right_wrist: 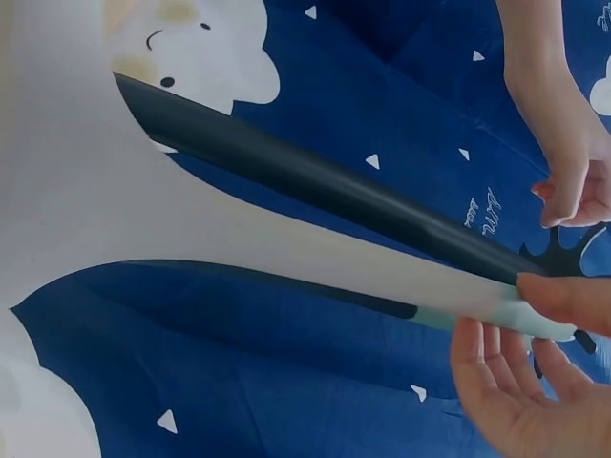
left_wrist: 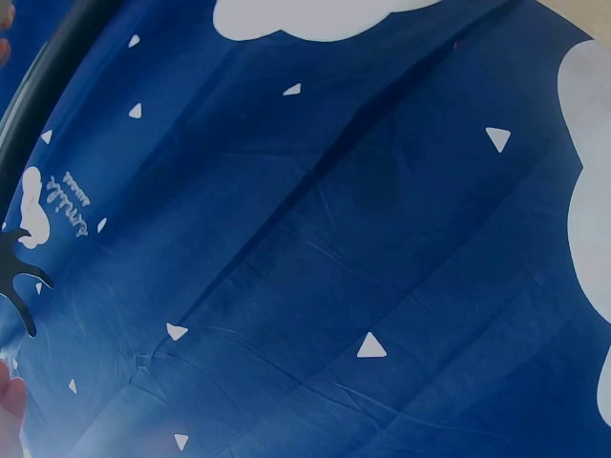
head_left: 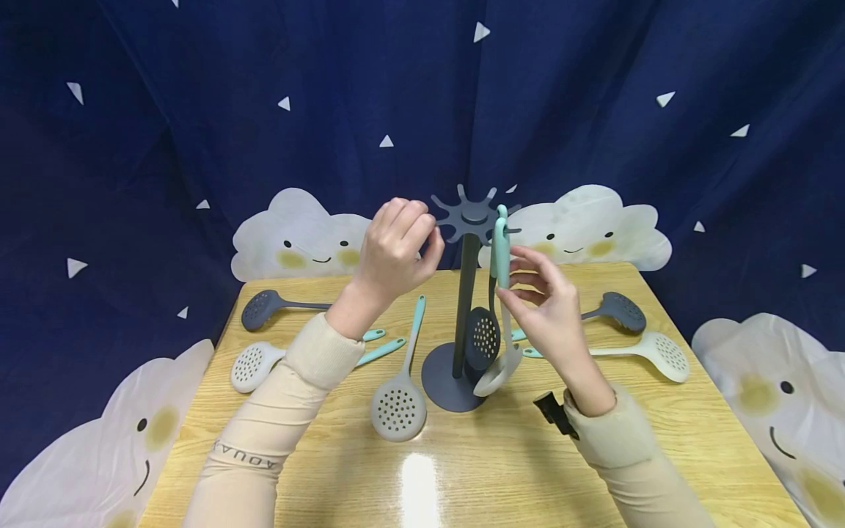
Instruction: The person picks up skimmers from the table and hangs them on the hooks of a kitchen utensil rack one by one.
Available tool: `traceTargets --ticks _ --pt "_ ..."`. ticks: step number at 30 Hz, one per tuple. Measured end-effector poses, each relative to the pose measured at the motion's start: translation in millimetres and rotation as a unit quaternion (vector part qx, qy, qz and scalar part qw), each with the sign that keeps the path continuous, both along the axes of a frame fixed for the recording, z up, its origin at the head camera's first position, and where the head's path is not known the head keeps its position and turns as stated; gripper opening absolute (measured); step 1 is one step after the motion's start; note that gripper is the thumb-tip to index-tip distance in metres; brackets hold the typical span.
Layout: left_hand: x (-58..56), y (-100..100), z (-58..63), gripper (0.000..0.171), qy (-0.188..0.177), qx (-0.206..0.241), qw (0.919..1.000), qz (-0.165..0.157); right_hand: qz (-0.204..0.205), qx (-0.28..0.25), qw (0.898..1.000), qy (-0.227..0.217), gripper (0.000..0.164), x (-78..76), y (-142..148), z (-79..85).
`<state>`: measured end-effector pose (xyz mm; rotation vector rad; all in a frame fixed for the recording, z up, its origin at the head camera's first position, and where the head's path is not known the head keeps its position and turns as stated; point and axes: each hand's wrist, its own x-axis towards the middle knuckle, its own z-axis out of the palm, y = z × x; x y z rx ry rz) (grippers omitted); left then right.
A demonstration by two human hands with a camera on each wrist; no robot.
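A dark grey utensil rack (head_left: 466, 308) stands upright with a round base and a ring of hooks on top. My left hand (head_left: 399, 246), fingers curled, pinches the tip of a hook at its left; the right wrist view shows the left hand (right_wrist: 573, 181) at that hook too. With thumb and fingers, my right hand (head_left: 548, 301) holds the teal handle of a pale grey ladle (head_left: 496, 378), hanging bowl down at the rack's right side. Just behind the ladle hangs a dark skimmer (head_left: 483, 339) with a teal handle. The left wrist view catches only part of the rack (left_wrist: 14, 272) and fingertips.
A pale skimmer (head_left: 399, 409) lies in front of the rack's base, left of it. On the table's left are a dark slotted spoon (head_left: 260, 309) and a pale slotted turner (head_left: 252, 367). Another dark one (head_left: 623, 312) and a pale one (head_left: 665, 356) lie right.
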<state>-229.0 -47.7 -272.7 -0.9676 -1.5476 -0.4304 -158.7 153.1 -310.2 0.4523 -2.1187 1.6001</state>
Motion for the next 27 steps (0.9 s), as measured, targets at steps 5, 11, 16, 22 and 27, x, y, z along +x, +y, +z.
traceTargets --ticks 5,11,16,22,27 --pt "0.2 0.2 0.3 0.005 0.0 0.002 1.0 -0.001 -0.005 -0.006 1.0 0.008 0.053 -0.5 -2.5 -1.6" --pt "0.0 0.3 -0.2 0.005 0.0 0.0 1.0 -0.003 -0.006 -0.006 1.0 0.013 0.053 -2.7 -3.7 -5.0" --pt "-0.1 0.3 -0.5 0.005 0.0 -0.001 1.0 -0.003 -0.002 -0.012 1.0 0.015 0.054 -3.7 -4.8 -6.6" --pt "0.1 0.3 -0.5 0.005 -0.001 -0.002 1.0 -0.003 -0.008 -0.005 1.0 0.018 0.055 -4.4 -5.6 -8.0" --pt "0.2 0.5 -0.4 0.005 -0.002 -0.002 1.0 -0.003 -0.011 0.005 1.0 0.016 0.054 -5.1 -5.6 -9.7"
